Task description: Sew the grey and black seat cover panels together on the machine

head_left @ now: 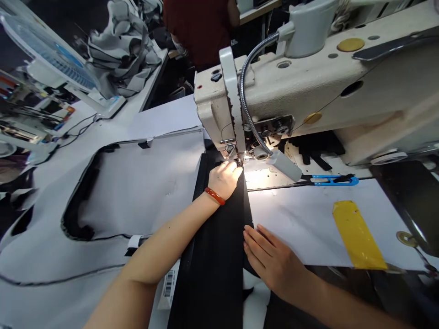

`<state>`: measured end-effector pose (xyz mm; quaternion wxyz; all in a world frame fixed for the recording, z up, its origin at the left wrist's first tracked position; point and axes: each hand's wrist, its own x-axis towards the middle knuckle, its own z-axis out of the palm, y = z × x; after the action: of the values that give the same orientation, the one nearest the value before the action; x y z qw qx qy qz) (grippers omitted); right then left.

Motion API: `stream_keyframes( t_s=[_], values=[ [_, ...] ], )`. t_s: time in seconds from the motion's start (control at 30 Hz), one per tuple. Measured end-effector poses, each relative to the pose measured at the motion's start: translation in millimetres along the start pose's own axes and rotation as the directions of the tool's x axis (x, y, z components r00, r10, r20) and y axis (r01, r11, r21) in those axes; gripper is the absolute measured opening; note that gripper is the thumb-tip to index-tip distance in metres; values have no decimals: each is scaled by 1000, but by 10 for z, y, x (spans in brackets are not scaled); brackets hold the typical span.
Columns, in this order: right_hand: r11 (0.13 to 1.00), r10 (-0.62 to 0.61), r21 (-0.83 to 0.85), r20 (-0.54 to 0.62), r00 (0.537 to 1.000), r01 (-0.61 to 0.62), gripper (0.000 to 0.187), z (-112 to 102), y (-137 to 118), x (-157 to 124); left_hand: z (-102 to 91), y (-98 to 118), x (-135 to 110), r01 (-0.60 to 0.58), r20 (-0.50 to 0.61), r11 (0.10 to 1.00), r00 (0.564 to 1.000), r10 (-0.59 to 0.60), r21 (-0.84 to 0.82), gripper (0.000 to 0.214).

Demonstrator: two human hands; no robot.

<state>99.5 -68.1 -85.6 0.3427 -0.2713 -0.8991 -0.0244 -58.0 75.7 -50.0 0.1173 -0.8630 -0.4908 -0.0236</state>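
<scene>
- At the far left, a fan point(65, 59) of pale plastic with a ribbed round cage stood on the surface point(113, 119), beside a crumpled heap of grey cloth pieces point(118, 55).
- Nearer, a pale panel point(147, 183) lay flat, smooth and matt, its rounded corners edged in dark trim.
- The black fabric point(217, 265) ran lengthwise from the near edge of the view up to the sewing machine's needle area. It looked light and pliable but fairly firm, a long straight-sided strip with a dull, fine face; it seemed likely to slide easily and best held flat-handed along its edges.
- The left hand point(224, 180), with a glossy red bracelet point(215, 195) at its wrist, pressed on the fabric's far end just beside the needle area, fingers bent; whether they pinched the cloth could not be told.
- The right hand point(269, 258) was spread nearly flat, fingers straight and close together, tips resting at the fabric's right edge, gripping nothing.
- The sewing machine point(302, 87) was cream-painted metal, chipped in places.
- Furthest right lay blue-handled snips point(336, 180) and a creased yellow strip point(358, 235).
</scene>
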Motion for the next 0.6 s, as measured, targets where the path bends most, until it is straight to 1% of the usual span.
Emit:
stream_keyframes(
  t_s=[0.1,0.23,0.33,0.43,0.47,0.53,0.57,0.6],
  values=[
    [998,41,38,-10,999,-40,25,-25,15,16,-61,16,-27,19,70,1000,997,-19,2,23],
    [998,58,12,-8,998,-58,26,-16,70,56,-70,22,11,32,161,999,987,-32,1,25],
    [997,70,-16,-8,998,-70,28,7,149,83,-47,42,35,45,166,999,985,-41,-18,27],
    [998,55,-26,-10,998,-56,30,7,237,96,-100,129,-38,77,142,996,987,-70,-44,29],
    [997,62,-35,-3,998,-62,30,-2,256,95,-144,178,-88,100,148,994,985,-92,-52,31],
    [996,74,-55,23,997,-73,30,-32,261,82,-258,292,-200,178,194,983,967,-165,-51,43],
    [997,55,-47,39,998,-53,28,-49,243,68,-316,351,-246,230,229,972,949,-215,-41,50],
    [1000,18,-21,54,998,-16,26,-65,210,50,-369,405,-277,285,267,958,925,-269,-24,51]
  ],
)
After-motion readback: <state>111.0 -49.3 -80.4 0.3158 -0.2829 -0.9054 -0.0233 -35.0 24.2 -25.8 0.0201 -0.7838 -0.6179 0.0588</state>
